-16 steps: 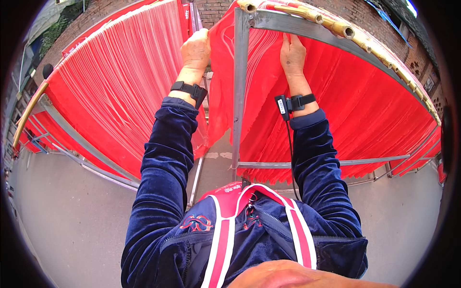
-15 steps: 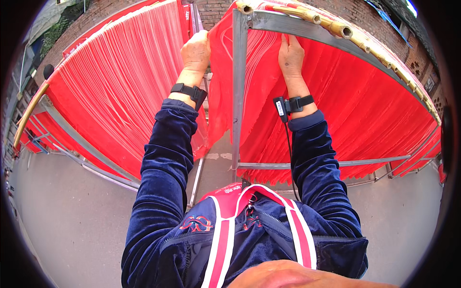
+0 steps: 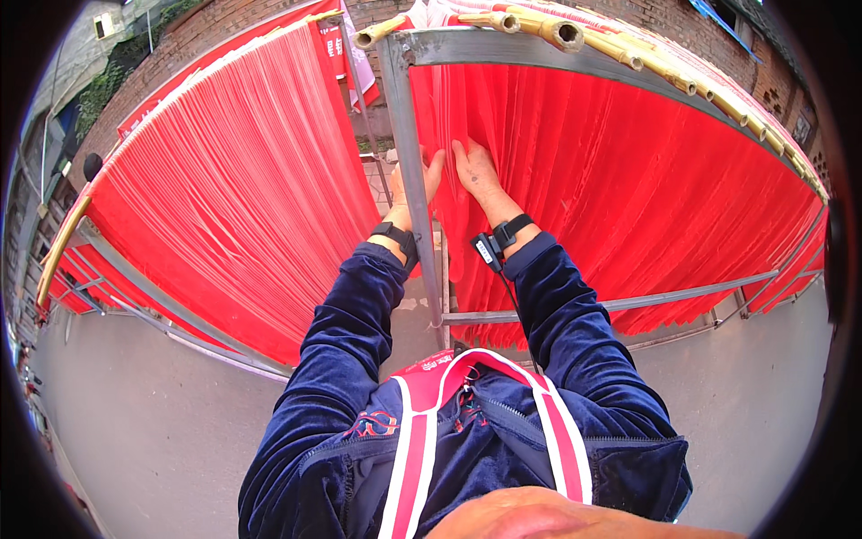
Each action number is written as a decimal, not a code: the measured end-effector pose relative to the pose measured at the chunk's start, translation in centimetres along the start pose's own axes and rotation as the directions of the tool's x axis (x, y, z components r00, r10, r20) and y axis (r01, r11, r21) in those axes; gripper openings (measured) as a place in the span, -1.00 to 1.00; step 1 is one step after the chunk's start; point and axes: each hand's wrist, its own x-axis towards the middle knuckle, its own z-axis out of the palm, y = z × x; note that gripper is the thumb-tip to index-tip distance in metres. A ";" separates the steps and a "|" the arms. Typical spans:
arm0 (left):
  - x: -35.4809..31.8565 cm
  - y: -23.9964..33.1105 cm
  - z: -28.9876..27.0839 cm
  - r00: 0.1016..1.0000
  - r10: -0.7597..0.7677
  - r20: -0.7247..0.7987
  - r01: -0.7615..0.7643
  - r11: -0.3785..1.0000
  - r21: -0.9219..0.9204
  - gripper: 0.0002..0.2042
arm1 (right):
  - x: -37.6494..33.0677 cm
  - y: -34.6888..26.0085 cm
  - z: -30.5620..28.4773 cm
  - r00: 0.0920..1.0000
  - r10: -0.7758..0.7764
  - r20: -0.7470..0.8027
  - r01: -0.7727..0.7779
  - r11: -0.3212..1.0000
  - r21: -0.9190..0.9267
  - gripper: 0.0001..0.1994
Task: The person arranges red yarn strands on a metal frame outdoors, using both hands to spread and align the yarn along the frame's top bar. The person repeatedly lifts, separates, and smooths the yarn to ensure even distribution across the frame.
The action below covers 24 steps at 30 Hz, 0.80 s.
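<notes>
Thin red sheets [image 3: 584,180], paper or cloth, hang in a dense row from the right-hand metal rack. My right hand [image 3: 478,171] lies against their near left end, thumb and fingers a little apart, some fingertips hidden among the folds. Just behind the rack's upright post [image 3: 409,135], my left hand [image 3: 419,184] is at the outer edge of the same sheets, its thumb pointing up. The post covers part of this hand, and its fingers are mostly hidden.
Bamboo poles [image 3: 566,34] carry the sheets along the rack's top, cut ends sticking out towards me. A second row of red sheets [image 3: 233,171] hangs on the left, beyond a narrow gap. A lower metal rail [image 3: 620,304] crosses the right rack. A brick wall [image 3: 377,13] stands behind.
Both hands have come down and closer together. The left hand has moved from a raised, spread sheet edge to behind the post. That loose red flap now hangs in with the others.
</notes>
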 end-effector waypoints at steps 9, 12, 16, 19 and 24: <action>-0.2 -3.6 -3.7 0.975 -0.100 0.200 0.073 0.988 0.137 -0.65 | -0.6 1.5 -4.0 0.996 0.040 -0.077 -0.051 0.987 -0.151 -0.62; 0.8 -4.5 -5.1 0.966 -0.141 0.218 0.096 0.974 0.203 -0.69 | -1.4 -0.5 -5.8 0.994 0.009 -0.106 -0.040 0.955 -0.293 -0.74; 2.1 -6.8 -7.1 0.962 -0.218 0.163 0.196 0.971 0.140 -0.71 | -2.0 -2.5 -8.1 0.990 0.021 -0.140 -0.068 0.938 -0.340 -0.77; 3.2 -8.1 -8.7 0.971 -0.203 0.125 0.177 0.965 0.192 -0.71 | -2.3 -3.3 -9.6 0.981 0.034 -0.190 -0.095 0.943 -0.320 -0.73; 5.2 -9.1 -12.0 0.982 -0.172 0.082 0.139 0.940 0.313 -0.72 | -2.6 -4.1 -11.7 0.966 0.030 -0.258 -0.106 0.953 -0.283 -0.72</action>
